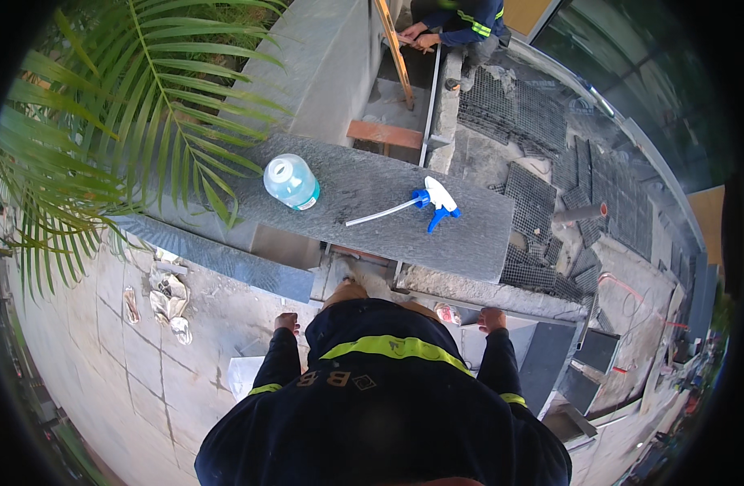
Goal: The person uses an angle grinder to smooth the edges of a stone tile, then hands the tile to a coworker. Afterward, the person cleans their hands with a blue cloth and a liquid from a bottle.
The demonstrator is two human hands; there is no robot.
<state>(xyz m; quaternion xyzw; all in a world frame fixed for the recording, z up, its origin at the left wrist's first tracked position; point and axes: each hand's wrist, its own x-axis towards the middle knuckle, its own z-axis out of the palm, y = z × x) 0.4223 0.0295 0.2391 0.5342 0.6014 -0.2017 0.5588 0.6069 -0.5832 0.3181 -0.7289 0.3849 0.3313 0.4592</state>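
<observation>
My left hand (287, 322) hangs low beside my body with its fingers curled in; nothing shows in it. On the other side, my right hand (492, 318) is closed like a fist, also with nothing visible in it. In front of me a grey stone slab (347, 178) bears a clear plastic bottle (292, 185) of bluish liquid, its neck uncapped. To the bottle's right lies a white and blue spray trigger head (438, 202), its thin dip tube pointing left. Neither hand touches these things.
Palm fronds (157, 89) overhang the slab's left end. Beyond it, another person's hands (420, 39) are at a trough crossed by a wooden strip (398, 61) and a brick-red piece (385, 134). Black grid panels (513, 105) and a pipe (581, 213) lie right.
</observation>
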